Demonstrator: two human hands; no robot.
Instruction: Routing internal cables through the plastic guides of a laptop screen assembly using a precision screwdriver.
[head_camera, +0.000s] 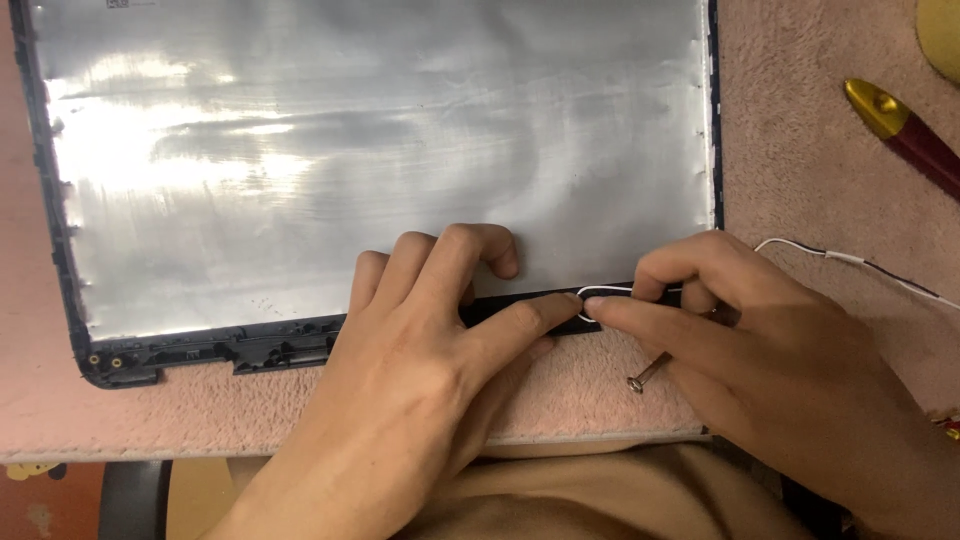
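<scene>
left hand (430, 330) thumb pressed on black bottom bezel (520, 303), fingers curled on silver panel (380, 150) | right hand (760, 340) pinches thin white wire (600, 292) at bezel | loose screw (648, 370) nearby | risk: hard tug may snap wire

Pink fleece mat (800, 150), laptop lid panel (380, 150), loose screw (647, 372), screwdriver (905, 130)

Your left hand (420, 340) and right hand (770, 340) are both bare, with no rings or gloves. Your nails are short and plain. No sleeves reach your wrists.
</scene>
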